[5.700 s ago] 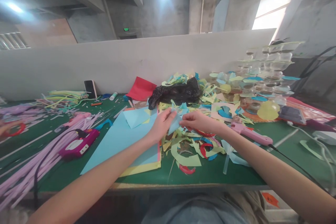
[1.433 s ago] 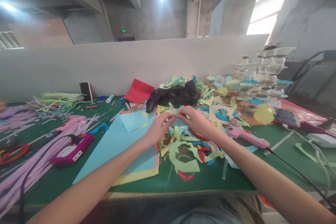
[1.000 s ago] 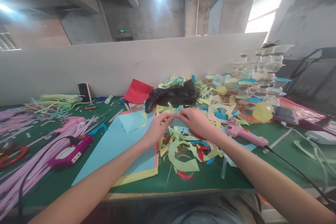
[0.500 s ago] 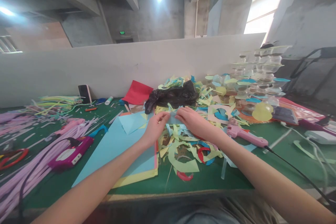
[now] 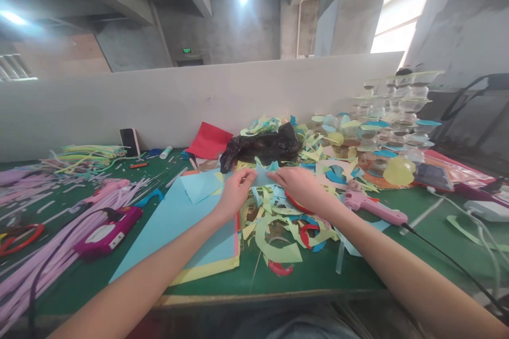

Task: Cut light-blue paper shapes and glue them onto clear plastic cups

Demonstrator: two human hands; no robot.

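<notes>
Between my two hands is a small piece of light blue paper (image 5: pixel 261 176), held up over a heap of paper scraps. My left hand (image 5: pixel 238 190) pinches its left edge, fingers closed. On the other side, my right hand (image 5: pixel 298 183) has its fingertips closed on the right edge. Below the hands lie green, yellow, blue and red paper scraps (image 5: pixel 278 238), some cut in rings. A stack of blue sheets (image 5: pixel 186 228) lies under my left forearm, with a folded blue piece (image 5: pixel 202 185) on top.
A pink glue gun (image 5: pixel 376 206) with a black cord lies to the right. Clear cups with paper discs (image 5: pixel 409 111) stand behind it. A black plastic bag (image 5: pixel 262 148) sits at the back. Leftward are purple strips (image 5: pixel 59 259), a magenta device (image 5: pixel 109 230), scissors (image 5: pixel 24 238) and a phone (image 5: pixel 129 142).
My right hand has shifted slightly right and down, and more of the light blue paper shows between my hands. My left hand stays nearly in place.
</notes>
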